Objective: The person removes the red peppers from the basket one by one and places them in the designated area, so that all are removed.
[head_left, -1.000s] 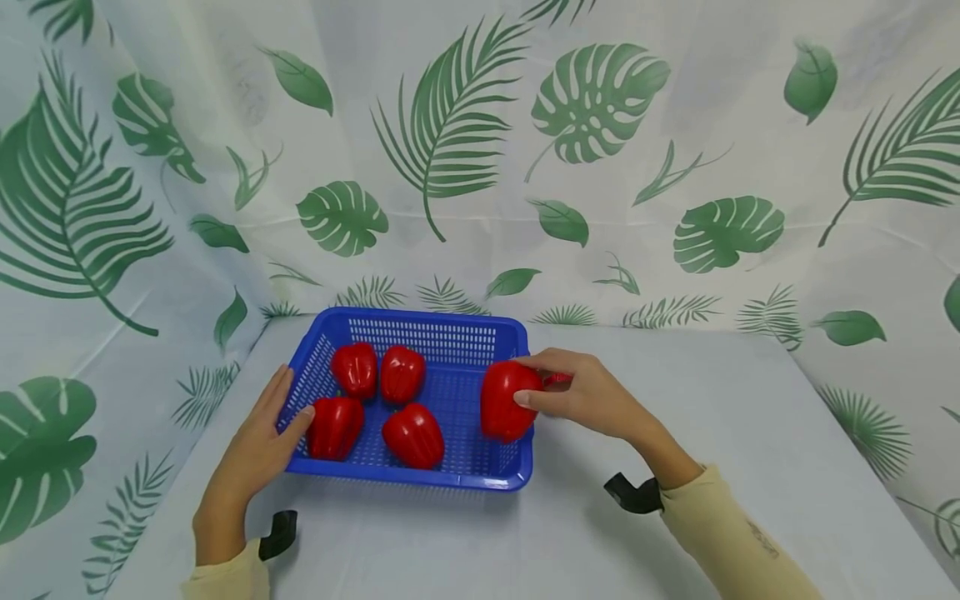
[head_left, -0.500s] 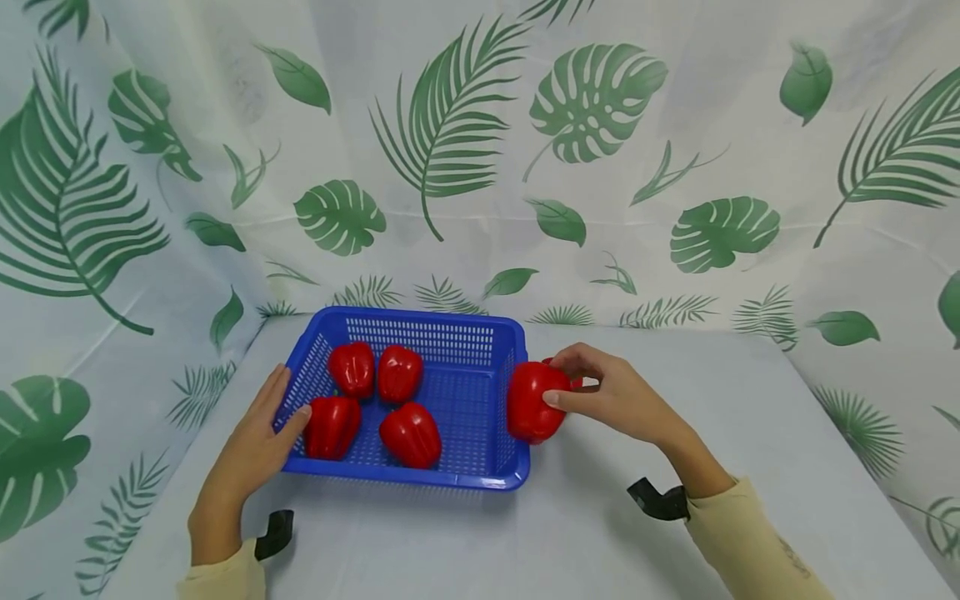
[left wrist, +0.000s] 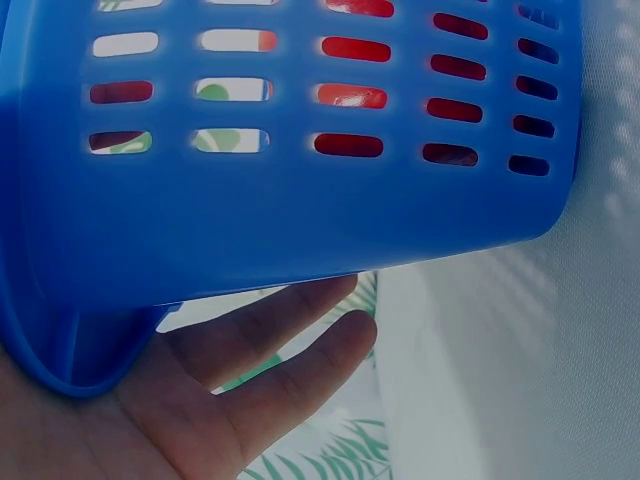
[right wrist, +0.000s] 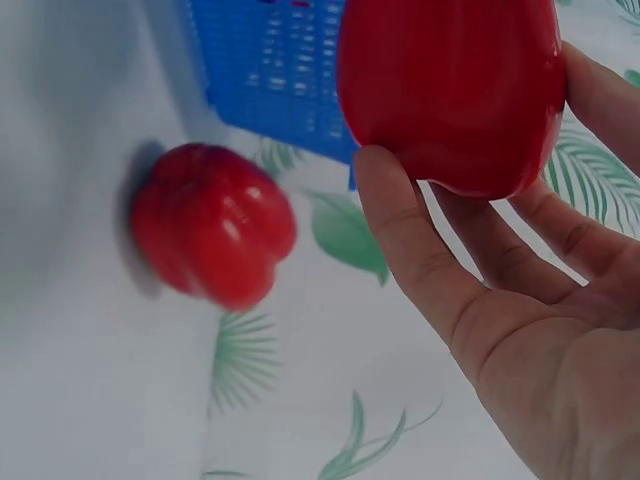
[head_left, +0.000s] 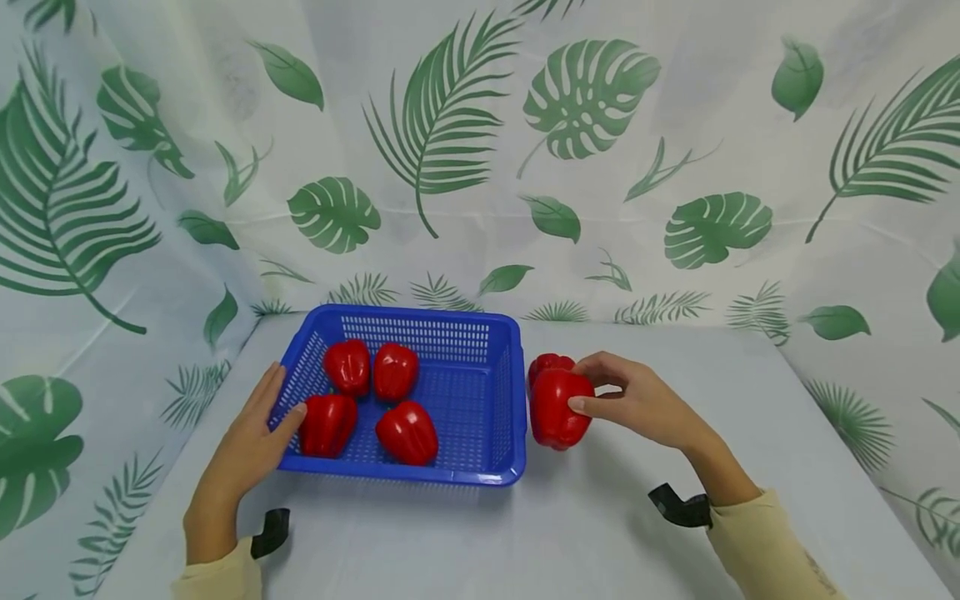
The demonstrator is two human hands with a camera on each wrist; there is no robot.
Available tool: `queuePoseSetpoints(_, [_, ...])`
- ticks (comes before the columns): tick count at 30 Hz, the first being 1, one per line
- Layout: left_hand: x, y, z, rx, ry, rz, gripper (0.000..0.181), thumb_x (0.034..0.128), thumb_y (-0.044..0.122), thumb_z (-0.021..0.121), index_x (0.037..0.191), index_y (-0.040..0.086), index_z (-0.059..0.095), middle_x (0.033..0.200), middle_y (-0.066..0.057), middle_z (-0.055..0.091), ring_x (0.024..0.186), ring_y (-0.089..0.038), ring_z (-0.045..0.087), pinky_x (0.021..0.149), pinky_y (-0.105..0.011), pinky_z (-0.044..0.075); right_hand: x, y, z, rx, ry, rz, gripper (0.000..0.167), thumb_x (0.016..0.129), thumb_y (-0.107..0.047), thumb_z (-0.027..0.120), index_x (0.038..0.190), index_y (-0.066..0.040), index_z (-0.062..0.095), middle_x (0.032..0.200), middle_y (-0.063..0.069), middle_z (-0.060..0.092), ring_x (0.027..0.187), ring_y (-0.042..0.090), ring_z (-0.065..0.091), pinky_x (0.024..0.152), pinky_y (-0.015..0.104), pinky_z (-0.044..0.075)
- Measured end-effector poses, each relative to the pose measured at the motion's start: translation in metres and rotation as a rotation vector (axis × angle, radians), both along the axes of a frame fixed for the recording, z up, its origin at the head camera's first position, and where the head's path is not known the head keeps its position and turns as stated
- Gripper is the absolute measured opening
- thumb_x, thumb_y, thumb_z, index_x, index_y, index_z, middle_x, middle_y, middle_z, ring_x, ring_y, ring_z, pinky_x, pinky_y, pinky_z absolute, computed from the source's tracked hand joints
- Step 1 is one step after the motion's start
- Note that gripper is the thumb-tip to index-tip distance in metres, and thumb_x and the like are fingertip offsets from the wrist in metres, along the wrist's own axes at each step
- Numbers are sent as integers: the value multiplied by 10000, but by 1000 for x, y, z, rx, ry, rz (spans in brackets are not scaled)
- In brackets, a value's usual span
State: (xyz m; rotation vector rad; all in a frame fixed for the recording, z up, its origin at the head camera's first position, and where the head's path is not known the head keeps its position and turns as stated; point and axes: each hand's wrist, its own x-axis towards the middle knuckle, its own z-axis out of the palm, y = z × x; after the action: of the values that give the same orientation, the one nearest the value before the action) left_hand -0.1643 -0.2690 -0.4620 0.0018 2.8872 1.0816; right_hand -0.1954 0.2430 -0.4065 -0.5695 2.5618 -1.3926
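Right hand [head_left: 637, 407] is gripping a red bell pepper [head_left: 561, 408], thumb and fingers clamped on it, seemingly off the desk [head_left: 720, 367] and just outside the right wall of the blue basket [head_left: 450, 475]. Pepper is sitting on the basket side of the grip; not calling its long axis, right wrist view is cropping it. Second pepper [right wrist: 215, 228] is lying on the desk just behind, right hand nearer. Left hand [head_left: 251, 442] is resting at the basket's left end, fingers straight, spread. Four more peppers [head_left: 407, 433] are lying inside.
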Motion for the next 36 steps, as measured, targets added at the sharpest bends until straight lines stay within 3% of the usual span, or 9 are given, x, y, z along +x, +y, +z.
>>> queuePoseSetpoints(10, [1, -3, 1, -1, -11, 10, 859, 1124, 438, 495, 1709, 44, 6, 1775, -231, -21, 1594, -535, 41, 1144, -807, 205, 0, 12, -17, 56, -42, -7, 462, 939, -263, 824, 1327, -68, 665, 1238, 90, 708, 1169, 320, 664, 815, 339, 647])
queuePoseSetpoints(23, [2, -2, -2, 5, -2, 18, 853, 1125, 432, 502, 1710, 45, 17, 1778, -221, -17, 1598, -525, 46, 1145, -806, 212, -2, 7, -62, 106, -100, 28, 419, 956, -258, 822, 1311, -84, 684, 1192, 34, 722, 1149, 284, 669, 899, 364, 626])
queuePoseSetpoints(36, [0, 0, -1, -2, -7, 12, 848, 1123, 421, 503, 1713, 53, 16, 1780, -214, -21, 1600, -521, 48, 1145, -804, 216, 0, 10, -69, 105, -112, 22, 432, 965, -253, 810, 1331, -71, 671, 1209, 42, 723, 1159, 294, 670, 943, 426, 622])
